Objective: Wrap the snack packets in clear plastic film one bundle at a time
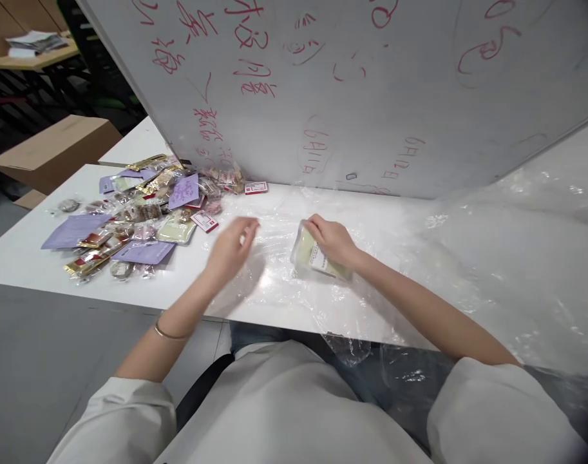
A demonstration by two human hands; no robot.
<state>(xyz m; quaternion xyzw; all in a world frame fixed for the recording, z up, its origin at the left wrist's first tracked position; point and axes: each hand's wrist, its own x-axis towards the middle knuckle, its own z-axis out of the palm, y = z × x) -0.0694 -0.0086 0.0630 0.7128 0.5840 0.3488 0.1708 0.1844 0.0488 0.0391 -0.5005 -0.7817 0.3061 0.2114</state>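
Note:
My right hand (pixel 333 240) grips the top edge of a light green pouch (pixel 304 250) with a white label, held over clear plastic sheeting (pixel 274 222) on the white table. To the left of it, my left hand (pixel 233 248) hangs above the sheeting with its fingers curled and thumb near them; whether anything small is between them cannot be made out. Further left lies a pile of wrapped snacks, with purple pouches (pixel 76 231), gold and red packets (pixel 98 254), another green pouch (pixel 176 229) and a red-and-white card (pixel 205 222).
A whiteboard (pixel 284 96) with red writing stands along the back of the table (pixel 187 283). Loose clear plastic (pixel 516 258) covers the right side and hangs over the front edge. A cardboard box (pixel 56 145) is at the far left, below a wooden desk (pixel 37 59).

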